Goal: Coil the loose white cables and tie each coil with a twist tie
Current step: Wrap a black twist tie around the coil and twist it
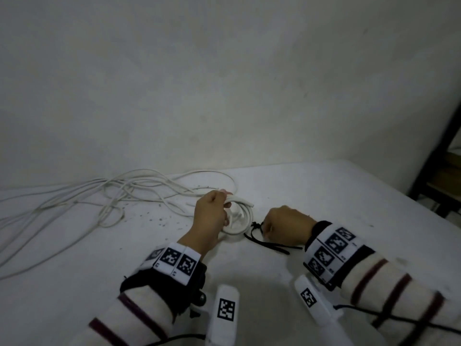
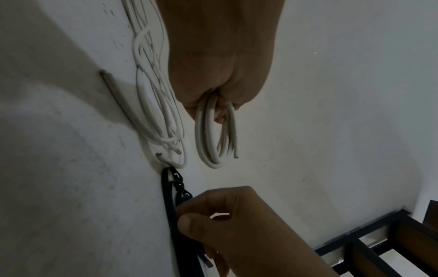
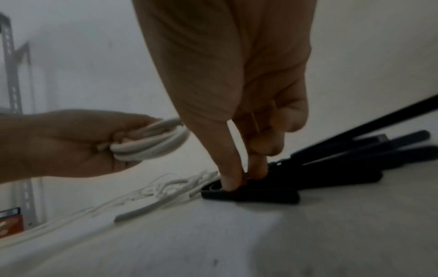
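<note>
My left hand (image 1: 212,211) grips a small coil of white cable (image 1: 243,221), with fingers and thumb curled round its strands (image 2: 213,135); the coil (image 3: 151,144) hangs just above the white table (image 1: 324,196). To its right lies a bunch of black ties (image 1: 264,242). My right hand (image 1: 287,226) reaches down onto them, thumb and forefinger tips pinching at the looped end of one black tie (image 3: 227,189). In the left wrist view the right hand (image 2: 232,221) has the ties (image 2: 170,196) between thumb and fingers.
A tangle of loose white cables (image 1: 119,196) spreads over the table's left and back, trailing to the left edge. Dark specks dot the table there. A plain wall stands behind. A black metal frame (image 1: 434,161) stands off the table's right side.
</note>
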